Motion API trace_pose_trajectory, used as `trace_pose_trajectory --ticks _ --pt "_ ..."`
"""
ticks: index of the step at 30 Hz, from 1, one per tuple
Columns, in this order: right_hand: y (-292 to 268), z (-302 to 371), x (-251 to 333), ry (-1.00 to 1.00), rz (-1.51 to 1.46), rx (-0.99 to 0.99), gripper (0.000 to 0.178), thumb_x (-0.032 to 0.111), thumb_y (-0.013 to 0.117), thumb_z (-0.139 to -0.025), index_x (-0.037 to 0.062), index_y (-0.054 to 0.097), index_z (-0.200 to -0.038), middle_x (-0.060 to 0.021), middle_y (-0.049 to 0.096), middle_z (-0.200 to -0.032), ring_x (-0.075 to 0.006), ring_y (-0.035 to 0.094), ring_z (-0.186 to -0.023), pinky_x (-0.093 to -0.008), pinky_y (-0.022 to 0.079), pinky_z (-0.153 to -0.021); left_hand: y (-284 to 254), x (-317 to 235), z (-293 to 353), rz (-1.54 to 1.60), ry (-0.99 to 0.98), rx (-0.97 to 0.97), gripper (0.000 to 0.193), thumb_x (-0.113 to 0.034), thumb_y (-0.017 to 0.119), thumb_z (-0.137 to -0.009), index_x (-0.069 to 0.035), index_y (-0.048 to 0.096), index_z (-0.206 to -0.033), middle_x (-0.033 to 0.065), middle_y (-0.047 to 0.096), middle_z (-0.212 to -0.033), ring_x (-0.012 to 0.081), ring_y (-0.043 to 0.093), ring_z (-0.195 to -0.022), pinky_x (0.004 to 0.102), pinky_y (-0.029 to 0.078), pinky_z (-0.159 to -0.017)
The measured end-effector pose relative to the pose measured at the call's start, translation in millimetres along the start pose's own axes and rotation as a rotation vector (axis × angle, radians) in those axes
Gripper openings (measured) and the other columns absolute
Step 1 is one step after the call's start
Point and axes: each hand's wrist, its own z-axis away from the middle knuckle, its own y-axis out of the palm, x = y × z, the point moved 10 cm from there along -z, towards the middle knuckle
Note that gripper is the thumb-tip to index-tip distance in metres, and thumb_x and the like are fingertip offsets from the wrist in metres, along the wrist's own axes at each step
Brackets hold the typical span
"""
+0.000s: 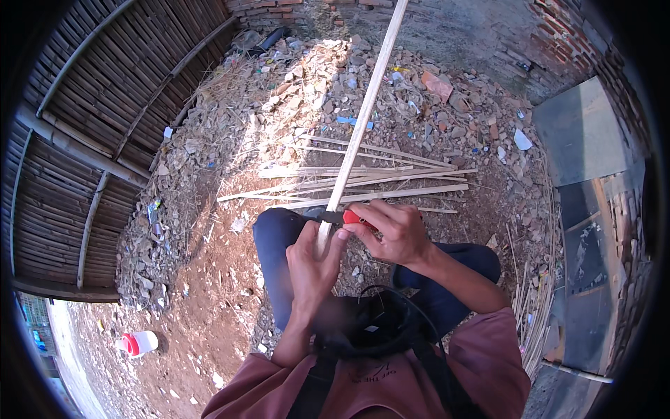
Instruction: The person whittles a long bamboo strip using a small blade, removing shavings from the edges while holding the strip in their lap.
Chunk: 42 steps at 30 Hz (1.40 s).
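A long pale strip, bamboo or wood, (359, 126) runs from between my knees up past the top edge of the view. My left hand (312, 264) is closed around its near end. In my right hand (392, 232) is a knife with a red handle (357, 220); its dark blade (333, 217) lies across the strip just beyond my left fingers. The thumb of my left hand is close to the blade and handle. Whether the blade has cut into the strip I cannot tell.
Several similar pale strips (391, 178) lie on the ground beyond my knees. Rubble (307, 91) spreads toward a brick wall (447, 35). A slatted bamboo wall (91, 140) stands at left, grey panels (583, 133) at right. A white container with a red lid (139, 343) sits at lower left.
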Motion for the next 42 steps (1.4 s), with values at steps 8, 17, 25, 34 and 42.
trace_pose_trajectory --ticks 8,17,25,34,42 --pt "0.6 3.5 -2.7 0.013 0.075 -0.047 0.029 0.027 0.079 -0.095 0.0066 0.075 -0.115 -0.0065 0.071 -0.083 -0.0224 0.071 -0.062 -0.0361 0.055 -0.052 3.3 1.6 -2.8 0.003 -0.004 -0.004 0.035 -0.023 0.077 -0.101 -0.001 0.058 -0.081 -0.0012 0.048 -0.060 0.0050 0.037 -0.061 0.0308 0.032 -0.052" --pt "-3.7 -1.2 -1.9 0.024 0.076 -0.078 0.033 0.031 0.080 -0.095 0.0058 0.076 -0.115 -0.0070 0.071 -0.081 -0.0232 0.070 -0.061 -0.0356 0.054 -0.052 3.4 0.4 -4.7 0.001 0.004 -0.048 0.037 -0.026 0.076 -0.102 -0.001 0.060 -0.080 -0.0001 0.046 -0.058 0.0062 0.037 -0.059 0.0323 0.030 -0.051" --pt "-57.1 -20.0 -67.2 0.149 0.022 -0.275 0.028 0.022 0.078 -0.098 -0.0006 0.075 -0.114 -0.0123 0.079 -0.096 -0.0228 0.076 -0.073 -0.0339 0.057 -0.060 12.1 19.2 19.8 -0.134 -0.071 0.096 0.049 -0.032 0.081 -0.098 -0.001 0.051 -0.077 0.0121 0.056 -0.057 0.0150 0.050 -0.050 0.0350 0.044 -0.050" --pt "-34.2 -4.1 -55.2 0.211 -0.165 -0.104 0.026 0.022 0.079 -0.098 0.0011 0.074 -0.113 -0.0119 0.078 -0.095 -0.0228 0.075 -0.073 -0.0336 0.057 -0.062 2.7 5.1 9.4 0.027 -0.021 0.096 0.030 -0.024 0.080 -0.098 0.000 0.063 -0.098 0.0048 0.067 -0.067 0.0099 0.061 -0.059 0.0292 0.048 -0.057" --pt "-2.1 -1.6 -18.8 -0.015 -0.133 0.015 0.026 0.031 0.081 -0.093 0.0093 0.075 -0.106 -0.0059 0.073 -0.083 -0.0240 0.072 -0.066 -0.0367 0.054 -0.055 5.1 -0.3 6.1 0.123 0.047 0.114 0.022 -0.018 0.078 -0.101 -0.001 0.064 -0.103 -0.0039 0.064 -0.076 0.0007 0.051 -0.067 0.0193 0.040 -0.059"
